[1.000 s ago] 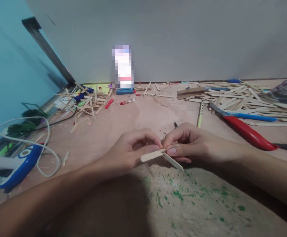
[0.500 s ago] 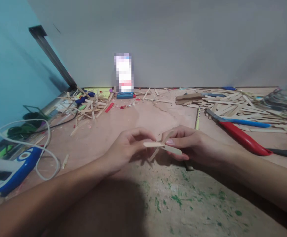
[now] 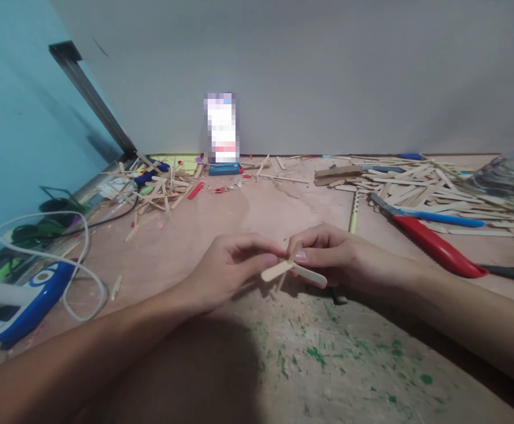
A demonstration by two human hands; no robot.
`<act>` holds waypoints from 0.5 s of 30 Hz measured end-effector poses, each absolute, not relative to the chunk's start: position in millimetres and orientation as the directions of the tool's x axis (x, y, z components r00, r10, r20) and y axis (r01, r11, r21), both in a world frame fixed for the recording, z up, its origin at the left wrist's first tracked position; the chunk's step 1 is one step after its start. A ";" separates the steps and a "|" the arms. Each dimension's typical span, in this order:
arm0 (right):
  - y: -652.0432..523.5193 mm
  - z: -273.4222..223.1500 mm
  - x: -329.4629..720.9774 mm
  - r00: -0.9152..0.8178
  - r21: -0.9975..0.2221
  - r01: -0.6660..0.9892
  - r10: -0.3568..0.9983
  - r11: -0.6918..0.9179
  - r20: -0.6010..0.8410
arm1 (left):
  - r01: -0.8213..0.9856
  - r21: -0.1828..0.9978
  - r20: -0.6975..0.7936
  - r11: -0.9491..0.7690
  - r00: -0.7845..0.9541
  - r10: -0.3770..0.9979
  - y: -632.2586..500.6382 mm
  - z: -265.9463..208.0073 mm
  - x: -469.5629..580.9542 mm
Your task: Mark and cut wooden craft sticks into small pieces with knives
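Note:
Between my two hands, above the table, is a small piece made of several crossed craft sticks [image 3: 310, 275], their ends pointing out in different directions. My right hand [image 3: 332, 252] is closed, pinching the piece near its middle between thumb and fingers. My left hand [image 3: 234, 265] is closed too, its thumb and fingertips together at the left side of the piece, by the stick that points left. The fingertips hide part of the joint, so how the sticks are fixed together cannot be seen.
A pile of loose craft sticks [image 3: 420, 191] lies back right, near a red-handled saw [image 3: 442, 247] and a blue-handled tool [image 3: 442, 219]. Wood scraps [image 3: 168, 191] lie back left. A phone [image 3: 222, 129] stands against the wall. At left are a glue gun [image 3: 40, 303] and a white cable [image 3: 89, 235].
The piece has turned a little: its left-pointing stick was level and now slopes down to the left. My left fingertips have shifted slightly right, closer to my right hand.

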State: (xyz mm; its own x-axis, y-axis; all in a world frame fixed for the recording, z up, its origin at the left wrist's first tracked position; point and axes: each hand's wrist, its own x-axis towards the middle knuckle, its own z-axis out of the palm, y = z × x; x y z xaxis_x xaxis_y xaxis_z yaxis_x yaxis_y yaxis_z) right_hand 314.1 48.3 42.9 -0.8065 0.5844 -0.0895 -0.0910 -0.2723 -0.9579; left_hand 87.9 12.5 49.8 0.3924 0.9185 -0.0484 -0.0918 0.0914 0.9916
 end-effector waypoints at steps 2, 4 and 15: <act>48.2 43.4 314.1 -0.811 -0.957 -0.086 0.577 -0.278 -0.095 | -0.088 0.993 -0.035 0.078 0.409 0.912 11.8 49.3 87.9; 48.4 43.3 313.5 -0.811 -0.956 -0.083 0.576 -0.283 -0.100 | -0.086 0.994 -0.029 0.072 0.422 0.906 11.3 47.9 87.7; 46.6 44.3 311.6 -0.782 -0.953 -0.055 0.607 -0.299 -0.145 | -0.048 0.996 -0.043 0.075 0.484 0.874 11.7 43.6 89.4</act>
State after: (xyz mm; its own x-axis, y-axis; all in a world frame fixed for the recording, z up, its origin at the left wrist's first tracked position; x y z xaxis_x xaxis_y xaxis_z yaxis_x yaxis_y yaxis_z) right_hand 311.6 46.6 44.3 -0.7816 0.6067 -0.1448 -0.0553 -0.2986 -0.9528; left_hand 89.4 11.7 43.6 0.4840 0.8740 -0.0427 -0.0479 0.0752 0.9960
